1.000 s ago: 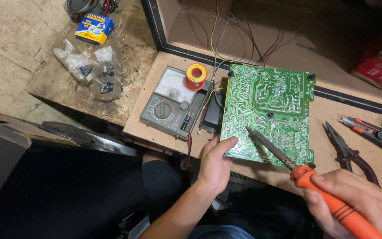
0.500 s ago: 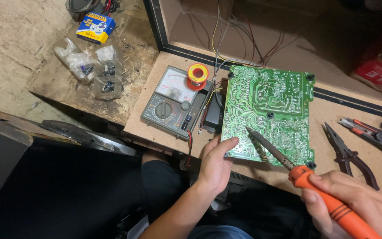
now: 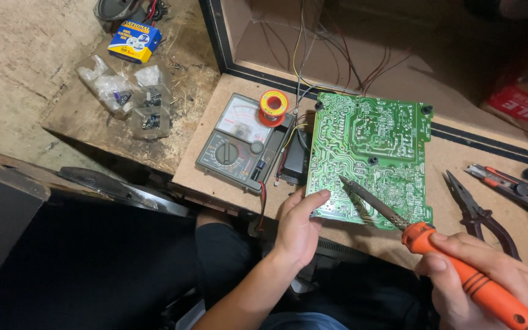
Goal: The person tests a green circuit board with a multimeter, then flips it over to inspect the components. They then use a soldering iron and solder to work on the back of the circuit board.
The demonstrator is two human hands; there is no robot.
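Green circuit board (image 3: 371,159) is lying solder side up near the front edge of the bench (image 3: 215,177), its wires running back toward the rear. The left hand (image 3: 297,229) is steadying the board's front left corner, fingers loosely curled with the fingertips pressing on its edge, not closing around anything. The right hand (image 3: 478,281) is gripping the orange handle of a soldering iron (image 3: 398,220), whose tip is resting on the board's lower left area. Judging from this, the joint work looks to be under way; which joints are finished cannot be told. An analogue multimeter (image 3: 239,150) is sitting just left of the board, with a solder spool (image 3: 273,105) on it. Pliers (image 3: 475,208) are lying toward the right edge.
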